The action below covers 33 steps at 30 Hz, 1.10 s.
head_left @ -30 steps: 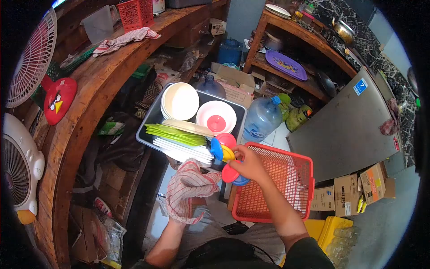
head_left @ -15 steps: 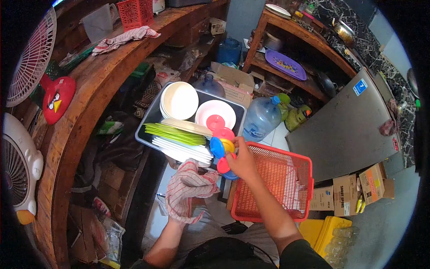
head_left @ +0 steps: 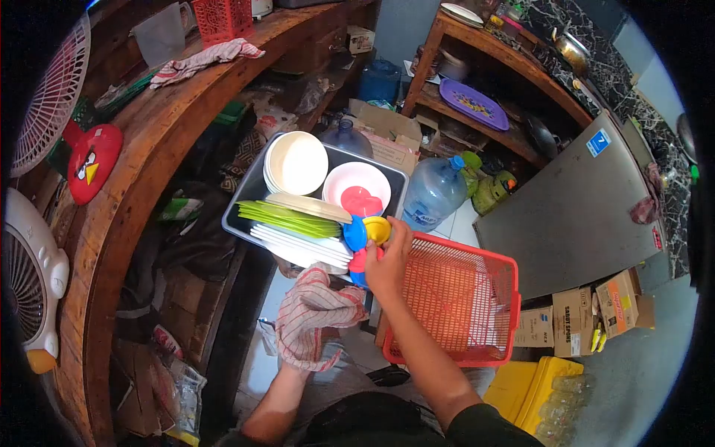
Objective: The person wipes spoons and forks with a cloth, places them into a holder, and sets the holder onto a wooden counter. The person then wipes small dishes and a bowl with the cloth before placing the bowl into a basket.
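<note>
My right hand (head_left: 390,262) has its fingers around small colourful plastic pieces at the right front corner of a dark grey tub (head_left: 246,195). Among these pieces are a yellow one (head_left: 377,230) and a blue one (head_left: 355,233), with red ones beside them. A red-and-white striped cloth (head_left: 311,316) covers my left hand, so its fingers are hidden, below the front of the tub. Cream bowls (head_left: 299,162), a pink-white bowl (head_left: 356,182), green plates (head_left: 287,218) and white plates (head_left: 298,246) fill the tub. Beside my right arm sits a red basket (head_left: 454,298).
A curved wooden counter (head_left: 141,171) with fans runs along the left. Beyond the tub stand a water jug (head_left: 434,192) and cardboard boxes. A grey fridge (head_left: 566,216) is at the right, above more boxes (head_left: 572,324) and a yellow container (head_left: 521,395).
My right hand has moved left with the colourful pieces, from beside the red basket to the tub's corner. The cloth-covered left hand has hardly moved.
</note>
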{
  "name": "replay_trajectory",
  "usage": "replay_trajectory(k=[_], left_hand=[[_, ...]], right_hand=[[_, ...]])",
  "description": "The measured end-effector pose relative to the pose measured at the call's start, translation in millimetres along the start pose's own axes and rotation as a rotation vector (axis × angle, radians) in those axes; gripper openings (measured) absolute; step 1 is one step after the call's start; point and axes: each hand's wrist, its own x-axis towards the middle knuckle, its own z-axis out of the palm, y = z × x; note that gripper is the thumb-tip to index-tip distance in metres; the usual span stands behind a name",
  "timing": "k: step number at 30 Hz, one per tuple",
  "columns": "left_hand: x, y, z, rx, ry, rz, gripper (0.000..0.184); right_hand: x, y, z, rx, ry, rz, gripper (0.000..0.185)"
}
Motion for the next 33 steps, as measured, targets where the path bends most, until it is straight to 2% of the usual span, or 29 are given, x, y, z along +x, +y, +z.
replay_trajectory(k=[2, 3, 5, 9, 13, 15, 16, 17, 19, 20, 22, 23, 25, 27, 28, 29, 30, 31, 33], left_hand=[[5, -9, -11, 0.138, -0.142, 0.181, 0.035], [6, -12, -16, 0.137, -0.142, 0.179, 0.035], [12, -4, -12, 0.398, -0.277, 0.303, 0.037], [12, 9, 6, 0.363, -0.260, 0.295, 0.039], [9, 22, 20, 0.499, -0.232, 0.382, 0.036], [10, 28, 22, 0.581, -0.184, 0.403, 0.035], [10, 31, 23, 0.540, -0.189, 0.375, 0.033], [10, 34, 24, 0.500, -0.193, 0.346, 0.031], [9, 39, 30, 0.460, -0.200, 0.315, 0.029], [9, 41, 35, 0.465, -0.154, 0.351, 0.028], [11, 44, 43, 0.471, -0.113, 0.392, 0.026], [13, 46, 46, 0.514, -0.144, 0.453, 0.026], [18, 48, 44, 0.560, -0.170, 0.521, 0.026], [17, 46, 38, 0.558, -0.139, 0.419, 0.025], [18, 45, 36, 0.483, -0.141, 0.368, 0.024], [21, 43, 32, 0.482, -0.132, 0.373, 0.024], [25, 41, 25, 0.619, -0.169, 0.468, 0.024], [28, 41, 23, 0.757, -0.211, 0.562, 0.023], [31, 41, 26, 0.690, -0.234, 0.538, 0.023]], right_hand=[[-1, 13, 3, -0.029, 0.040, 0.004, 0.048], [-1, 19, 5, -0.056, 0.086, 0.009, 0.045], [2, 17, 8, -0.088, 0.146, 0.002, 0.042], [3, 11, 18, -0.176, 0.214, 0.050, 0.033], [6, 11, 24, -0.207, 0.160, 0.073, 0.030], [21, 8, 10, -0.150, 0.133, -0.094, 0.030], [40, 16, 7, 0.032, 0.124, -0.223, 0.030], [59, 21, 8, 0.036, 0.120, -0.226, 0.030], [95, 26, 13, 0.168, -0.251, -0.141, 0.034], [111, 37, 24, 0.168, -0.249, -0.141, 0.034], [138, 73, 53, -0.078, -0.579, -0.485, 0.045], [146, 74, 59, -0.078, -0.576, -0.488, 0.045], [157, 72, 70, -0.344, -0.913, -0.309, 0.056], [161, 69, 74, -0.335, -0.904, -0.326, 0.056], [164, 62, 72, -0.353, -0.973, -0.251, 0.053], [167, 53, 68, -0.373, -1.041, -0.174, 0.051], [171, 44, 59, -0.369, -1.164, -0.268, 0.045], [172, 47, 58, -0.369, -1.164, -0.269, 0.045], [169, 53, 52, -0.357, -1.173, -0.187, 0.042]])
